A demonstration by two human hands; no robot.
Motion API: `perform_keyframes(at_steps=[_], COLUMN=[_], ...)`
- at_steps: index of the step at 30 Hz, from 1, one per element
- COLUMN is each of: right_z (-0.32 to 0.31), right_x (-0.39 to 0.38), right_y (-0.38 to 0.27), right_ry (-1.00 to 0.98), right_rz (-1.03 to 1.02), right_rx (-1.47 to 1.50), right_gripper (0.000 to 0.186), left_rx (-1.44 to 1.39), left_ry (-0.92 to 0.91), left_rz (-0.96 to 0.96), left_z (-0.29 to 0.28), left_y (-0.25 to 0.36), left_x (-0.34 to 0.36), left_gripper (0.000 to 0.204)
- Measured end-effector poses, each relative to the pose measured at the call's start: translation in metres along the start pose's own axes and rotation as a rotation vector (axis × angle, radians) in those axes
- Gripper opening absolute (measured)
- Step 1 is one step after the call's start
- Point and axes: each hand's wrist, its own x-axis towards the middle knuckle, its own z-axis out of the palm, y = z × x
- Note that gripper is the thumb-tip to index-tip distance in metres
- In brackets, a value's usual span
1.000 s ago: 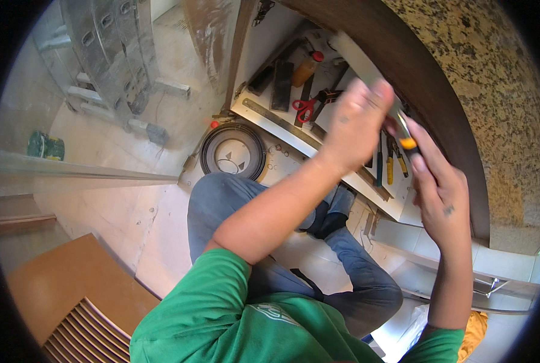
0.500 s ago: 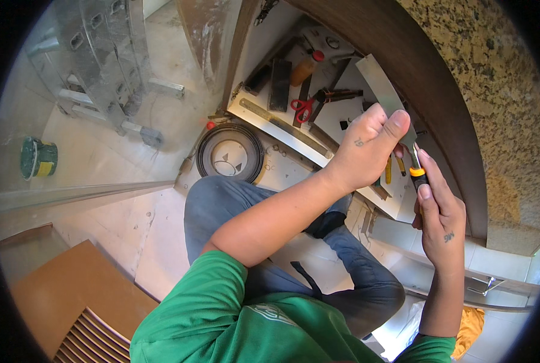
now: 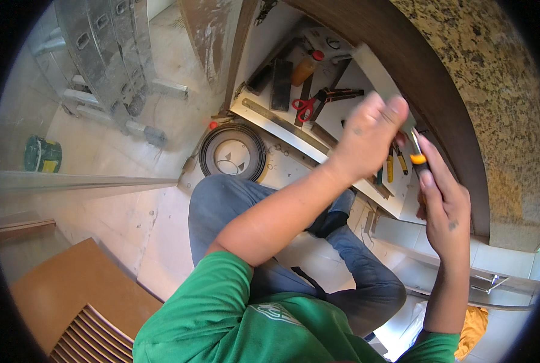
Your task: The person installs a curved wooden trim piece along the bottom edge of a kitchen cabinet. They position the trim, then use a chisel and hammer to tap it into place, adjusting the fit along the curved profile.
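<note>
the white shelf point(image 3: 337, 114) is sitting behind. the left hand point(image 3: 366, 131) is squeezing a flat pale strip point(image 3: 373, 71) in front of it. the right hand point(image 3: 449, 202) is pinching a black-and-yellow tool point(image 3: 418, 160) by the strip's near end. holding the strip steady and moving the tool gently is probably working best.

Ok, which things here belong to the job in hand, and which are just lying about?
In the job, judging by the hands:
flat strip, in the left hand
tool with a black-and-yellow handle, in the right hand

Apparently just lying about, untouched:
red scissors
red-capped bottle
dark coil
green bucket
</note>
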Motion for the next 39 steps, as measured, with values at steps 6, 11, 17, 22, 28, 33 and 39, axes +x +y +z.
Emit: perform_keyframes(at_steps=[6, 11, 17, 22, 28, 33, 39], right_z=[0.0, 0.01, 0.008, 0.008, 0.007, 0.004, 0.004], right_x=[0.0, 0.015, 0.005, 0.005, -0.003, -0.009, 0.0], right_y=[0.007, -0.002, -0.014, -0.015, -0.02, -0.019, -0.014], right_ry=[0.001, -0.014, -0.019, -0.04, 0.005, -0.017, -0.032], right_rz=[-0.007, -0.089, -0.021, -0.041, 0.261, 0.128, 0.062], right_rx=[-0.027, -0.036, -0.004, -0.043, 0.011, 0.032, -0.009], right_gripper=[0.046, 0.045, 0.045, 0.046, 0.045, 0.045, 0.045], left_rx=[0.039, -0.013, 0.056, 0.002, -0.018, -0.022, -0.005], left_ry=[-0.026, 0.072, -0.073, 0.029, -0.041, -0.079, -0.021], left_rz=[-0.112, 0.096, -0.052, 0.096, -0.06, -0.052, -0.047], left_z=[0.002, -0.011, -0.012, -0.015, -0.013, -0.009, -0.009], left_y=[0.001, 0.011, 0.005, 0.005, -0.001, -0.006, 0.005], left_x=[0.0, 0.005, 0.001, 0.002, -0.002, -0.003, 0.001], left_gripper=[0.042, 0.04, 0.042, 0.04, 0.04, 0.038, 0.038])
